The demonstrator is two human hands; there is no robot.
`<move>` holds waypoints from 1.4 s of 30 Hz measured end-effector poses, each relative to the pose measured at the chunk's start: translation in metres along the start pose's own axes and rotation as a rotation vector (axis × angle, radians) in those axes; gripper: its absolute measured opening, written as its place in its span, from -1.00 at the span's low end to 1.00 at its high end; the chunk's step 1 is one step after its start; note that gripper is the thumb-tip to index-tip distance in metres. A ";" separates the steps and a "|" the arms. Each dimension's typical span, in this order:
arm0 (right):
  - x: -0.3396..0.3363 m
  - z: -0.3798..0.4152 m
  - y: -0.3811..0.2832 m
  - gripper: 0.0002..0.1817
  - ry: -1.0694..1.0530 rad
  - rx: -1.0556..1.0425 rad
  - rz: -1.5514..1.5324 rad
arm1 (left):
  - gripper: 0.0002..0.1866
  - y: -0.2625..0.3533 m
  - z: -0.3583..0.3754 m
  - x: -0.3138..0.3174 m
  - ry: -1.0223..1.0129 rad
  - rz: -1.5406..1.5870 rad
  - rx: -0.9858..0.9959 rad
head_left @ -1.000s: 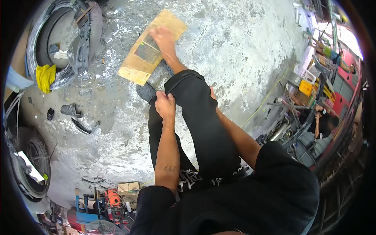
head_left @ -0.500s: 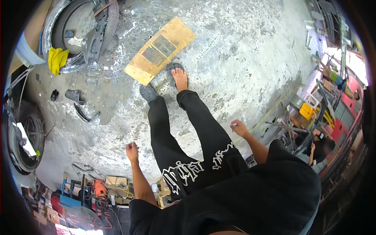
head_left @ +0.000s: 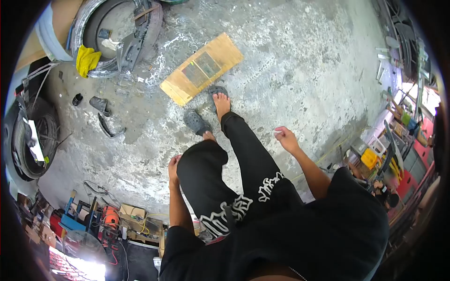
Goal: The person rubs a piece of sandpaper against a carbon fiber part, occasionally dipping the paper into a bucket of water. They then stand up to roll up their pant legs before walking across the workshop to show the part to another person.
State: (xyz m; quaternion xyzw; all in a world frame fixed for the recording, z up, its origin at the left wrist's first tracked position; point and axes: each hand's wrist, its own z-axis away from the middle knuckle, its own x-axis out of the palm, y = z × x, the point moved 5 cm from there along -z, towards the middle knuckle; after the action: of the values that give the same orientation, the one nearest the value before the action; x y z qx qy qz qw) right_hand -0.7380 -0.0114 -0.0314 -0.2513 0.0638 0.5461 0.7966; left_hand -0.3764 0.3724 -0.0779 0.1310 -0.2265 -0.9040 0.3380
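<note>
Where a bare right foot [head_left: 221, 104] rests on a dark clog [head_left: 217, 89], two hands hang apart above a scuffed floor [head_left: 300, 84].
The right hand [head_left: 287, 139] curls its fingers, any pinch unclear; the left hand [head_left: 174, 167], beside the black trousers [head_left: 201, 164], has an indiscernible grip. A wooden board [head_left: 227, 51] lies beyond the feet, toward the floor's far edge.

A workshop, as indicated by the stained, paint-marked concrete floor [head_left: 281, 84], a large tire [head_left: 86, 33] at the upper left, a wheel with its tire [head_left: 46, 132] below it, and tools, cables and an orange machine [head_left: 111, 217] crowded along the edges.
</note>
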 end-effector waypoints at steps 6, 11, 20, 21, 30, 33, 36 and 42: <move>0.116 -0.057 -0.176 -0.18 -0.348 -0.504 -0.206 | -0.18 0.063 -0.106 0.044 -0.171 0.147 -0.005; 0.186 -0.152 -0.250 0.03 -0.355 -0.204 0.466 | -0.32 0.135 -0.182 0.065 -0.336 0.317 -0.086; 0.223 -0.202 -0.283 0.07 -0.636 -0.378 0.246 | -0.32 0.147 -0.249 0.053 -0.233 -0.011 0.079; 0.225 -0.203 -0.278 0.07 -0.644 -0.367 0.245 | -0.41 0.145 -0.248 0.050 -0.268 -0.083 0.073; 0.182 -0.113 -0.226 -0.54 0.527 -0.887 0.342 | -0.74 0.155 -0.082 0.057 0.562 -0.660 0.778; 0.202 -0.091 -0.179 -0.57 0.204 -0.693 0.231 | -0.80 0.094 -0.083 0.064 0.389 0.116 0.399; 0.194 -0.046 -0.187 -0.57 0.030 -0.759 -0.053 | -0.80 0.084 -0.059 0.055 0.392 0.111 0.335; 0.207 -0.079 -0.160 -0.48 0.501 -0.319 -0.207 | -0.70 0.109 -0.057 0.029 0.991 -0.383 0.436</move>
State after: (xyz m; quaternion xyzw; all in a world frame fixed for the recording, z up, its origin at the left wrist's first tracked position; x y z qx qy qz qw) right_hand -0.4983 0.0809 -0.1249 -0.5049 0.1458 0.3865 0.7580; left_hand -0.3151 0.2618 -0.0748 0.6442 -0.1943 -0.7124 0.1994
